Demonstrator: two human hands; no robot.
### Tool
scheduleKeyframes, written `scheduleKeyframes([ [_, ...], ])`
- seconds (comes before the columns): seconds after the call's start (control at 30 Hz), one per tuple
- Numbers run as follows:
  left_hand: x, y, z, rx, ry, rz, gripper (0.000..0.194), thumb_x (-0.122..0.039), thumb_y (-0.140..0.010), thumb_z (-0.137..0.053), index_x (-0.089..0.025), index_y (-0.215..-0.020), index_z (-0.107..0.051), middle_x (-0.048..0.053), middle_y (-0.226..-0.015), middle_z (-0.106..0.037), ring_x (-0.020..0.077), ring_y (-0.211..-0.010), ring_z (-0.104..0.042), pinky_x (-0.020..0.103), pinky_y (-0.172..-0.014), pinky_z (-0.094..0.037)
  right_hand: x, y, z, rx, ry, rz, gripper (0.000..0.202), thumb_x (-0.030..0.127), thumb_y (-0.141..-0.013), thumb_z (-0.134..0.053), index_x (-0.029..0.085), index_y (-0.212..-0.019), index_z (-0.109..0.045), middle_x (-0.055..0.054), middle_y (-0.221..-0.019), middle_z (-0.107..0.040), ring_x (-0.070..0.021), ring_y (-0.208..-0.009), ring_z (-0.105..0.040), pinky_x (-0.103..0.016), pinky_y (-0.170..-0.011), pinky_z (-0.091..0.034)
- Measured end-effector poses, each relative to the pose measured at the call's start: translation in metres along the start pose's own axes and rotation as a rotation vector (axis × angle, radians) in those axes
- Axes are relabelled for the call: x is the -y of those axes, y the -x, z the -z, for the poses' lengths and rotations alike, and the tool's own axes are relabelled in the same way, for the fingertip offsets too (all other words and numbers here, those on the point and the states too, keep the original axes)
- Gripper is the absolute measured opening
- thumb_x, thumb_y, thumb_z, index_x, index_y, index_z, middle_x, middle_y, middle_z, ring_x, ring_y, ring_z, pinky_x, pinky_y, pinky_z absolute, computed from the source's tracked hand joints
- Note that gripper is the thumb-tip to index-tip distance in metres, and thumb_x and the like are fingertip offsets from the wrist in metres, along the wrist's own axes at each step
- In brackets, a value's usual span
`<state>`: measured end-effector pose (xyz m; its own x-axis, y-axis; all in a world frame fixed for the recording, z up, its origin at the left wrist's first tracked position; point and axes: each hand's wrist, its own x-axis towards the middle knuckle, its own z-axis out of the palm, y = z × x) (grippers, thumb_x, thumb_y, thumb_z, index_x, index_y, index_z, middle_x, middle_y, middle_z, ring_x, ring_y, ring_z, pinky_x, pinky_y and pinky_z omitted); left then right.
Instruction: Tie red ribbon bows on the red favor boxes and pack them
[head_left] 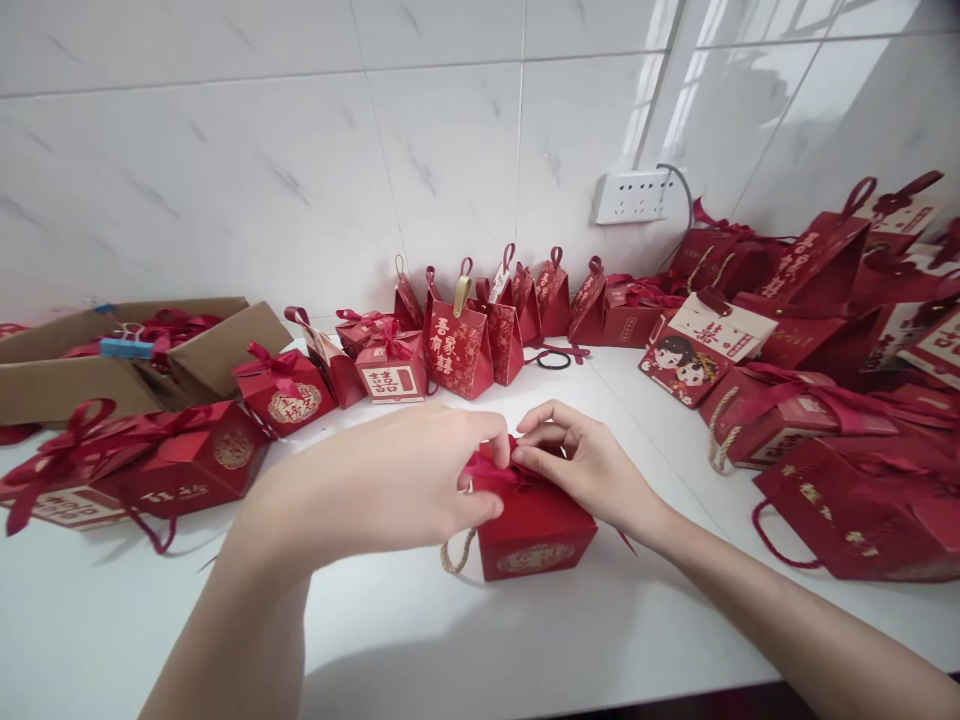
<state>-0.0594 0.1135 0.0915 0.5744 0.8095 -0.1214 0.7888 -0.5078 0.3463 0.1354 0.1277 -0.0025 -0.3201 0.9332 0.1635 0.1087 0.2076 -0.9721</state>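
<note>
A red gift box with a gold round print on its front stands on the white table before me. On its top lies a dark red ribbon. My left hand reaches over the box from the left, its index finger curled on the ribbon and its thumb apart by the box's edge; its other fingers are mostly hidden. From the right, my right hand pinches the ribbon between thumb and forefinger at the top middle. A twisted gold cord handle hangs at the box's left side.
Several red bags and boxes, such as this tall bag, line the tiled wall. An open cardboard box with ribbons and a blue binder clip stands left. More boxes crowd the right. A black ring lies behind my hands.
</note>
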Motion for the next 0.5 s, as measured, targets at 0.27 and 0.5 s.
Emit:
scheduleKeyframes([
  [0.27,0.0001,0.0021,-0.0086,-0.142,-0.144,-0.016,0.013,-0.025,-0.079,-0.050,-0.022,-0.067,-0.051,0.000,-0.062,-0.054,0.0143,-0.050,-0.045,0.027,-0.047,-0.023,0.0007,0.0003,0.0007,-0.006,0.031,0.022,0.015,0.025,-0.076,-0.062,0.019,-0.090,-0.063,-0.003,-0.081,-0.073,-0.0165,-0.076,-0.068,-0.030,-0.071,-0.052],
  [0.5,-0.0058,-0.0031,-0.0092,-0.104,-0.114,-0.072,0.029,-0.037,-0.085,-0.048,-0.021,-0.065,-0.060,0.003,-0.068,-0.057,0.0175,-0.062,-0.051,0.029,-0.057,-0.032,0.0017,-0.0005,0.0008,0.017,0.050,0.053,0.009,0.023,-0.077,-0.060,0.018,-0.083,-0.065,-0.002,-0.081,-0.072,-0.0151,-0.074,-0.067,-0.029,-0.069,-0.052],
])
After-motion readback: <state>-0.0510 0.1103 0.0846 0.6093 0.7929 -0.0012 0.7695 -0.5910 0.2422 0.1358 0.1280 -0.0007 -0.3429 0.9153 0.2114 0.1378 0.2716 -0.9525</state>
